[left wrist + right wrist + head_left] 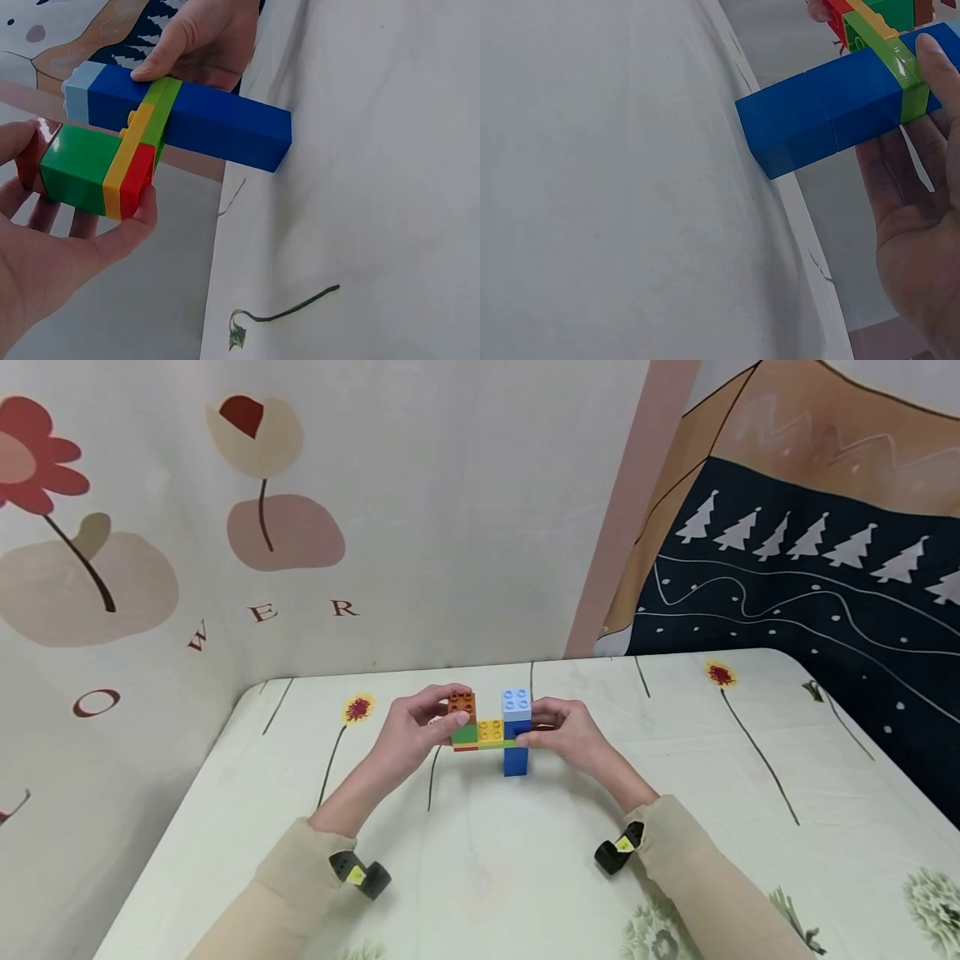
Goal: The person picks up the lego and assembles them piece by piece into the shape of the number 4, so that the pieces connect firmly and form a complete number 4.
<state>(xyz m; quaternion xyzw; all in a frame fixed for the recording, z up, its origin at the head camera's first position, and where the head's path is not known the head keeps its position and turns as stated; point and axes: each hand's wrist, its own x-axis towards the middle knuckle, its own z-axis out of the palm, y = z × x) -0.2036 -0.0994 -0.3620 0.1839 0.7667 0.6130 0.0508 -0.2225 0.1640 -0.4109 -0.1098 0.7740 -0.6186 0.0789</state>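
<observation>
A joined toy brick build is between the two hands at the middle of the table. Its right side is a blue column (516, 762) topped by a light blue brick (516, 702). A lime green plate (901, 71) crosses the column, with a yellow piece (491, 732) on it. To the left, a red piece (137, 180) lies under the yellow, and a green brick (75, 166) and a brown brick (462, 704) rise above. My left hand (405, 737) grips that left stack. With thumb and fingers, my right hand (572, 735) holds the column's upper blue part. Whether the column touches the cloth I cannot tell.
A pale floral cloth (480, 868) covers the table. Behind it hangs a printed curtain (450, 527), with a dark tree-patterned cloth (787, 585) at the right. Each wrist wears a small black camera, the left camera (362, 873) and the right camera (619, 848).
</observation>
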